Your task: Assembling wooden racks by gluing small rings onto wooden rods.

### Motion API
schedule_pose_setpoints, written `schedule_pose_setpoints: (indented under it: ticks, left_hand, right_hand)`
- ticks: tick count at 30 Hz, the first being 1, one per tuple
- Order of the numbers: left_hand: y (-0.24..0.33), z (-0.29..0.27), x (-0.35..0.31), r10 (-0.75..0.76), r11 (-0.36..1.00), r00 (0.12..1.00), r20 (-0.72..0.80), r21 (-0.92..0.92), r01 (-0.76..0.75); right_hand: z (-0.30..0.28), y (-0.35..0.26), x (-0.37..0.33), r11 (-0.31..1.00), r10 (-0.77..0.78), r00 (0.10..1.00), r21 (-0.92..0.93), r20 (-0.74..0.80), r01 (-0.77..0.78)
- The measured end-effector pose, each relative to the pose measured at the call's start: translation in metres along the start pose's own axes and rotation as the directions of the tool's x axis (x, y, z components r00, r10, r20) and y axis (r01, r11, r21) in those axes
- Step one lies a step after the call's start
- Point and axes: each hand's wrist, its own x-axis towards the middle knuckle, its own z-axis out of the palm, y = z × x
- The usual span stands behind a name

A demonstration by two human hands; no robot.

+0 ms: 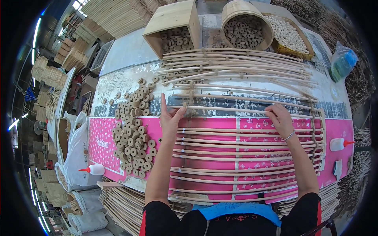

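A pale wooden rod (228, 109) lies crosswise in front of me, held near its right part by my right hand (280, 120) between thumb and fingers. At its left end sits a small brown wooden ring (184, 105). My left hand (170, 120) is beside that ring, index finger stretched away from me and thumb apart, its tip at the ring; the other fingers are mostly hidden. Several more rods (220, 143) lie in parallel rows nearer to me, with rings along their right part. Loose wooden rings (134, 141) are heaped left of my left forearm.
Farther back are a bundle of rods (236, 63), a wooden box (173, 19) and a tub (244, 10) of rings, and a yellow tray (311, 53) of pale beads. Red-tipped glue bottles stand left (94, 169) and right (338, 144). A bagged bottle (343, 65) is back right.
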Motion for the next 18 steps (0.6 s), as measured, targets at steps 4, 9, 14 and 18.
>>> schedule_pose_setpoints:
  ticks: [4, 9, 14, 18]
  left_hand:
    - [0.002, -0.001, -0.001, 0.030, 0.999, 0.999, 0.029, 0.021, -0.030]
    - [0.011, -0.005, 0.001, 0.524, 0.293, 0.801, 0.290, 0.822, -0.489]
    - [0.001, -0.003, 0.013, 0.503, 0.174, 0.769, 0.395, 0.825, -0.538]
    - [-0.003, 0.001, 0.014, 0.489, 0.190, 0.788, 0.374, 0.836, -0.514]
  right_hand:
    - [0.002, 0.017, 0.001, 0.997, -0.046, 0.999, 0.056, -0.004, 0.046]
    - [0.001, 0.018, 0.006, 0.999, -0.008, 1.000, 0.049, 0.013, 0.007]
    - [0.005, 0.022, 0.007, 0.999, -0.033, 0.999, 0.042, 0.012, 0.033]
    - [0.008, 0.022, 0.012, 0.984, -0.147, 0.988, -0.106, -0.041, 0.142]
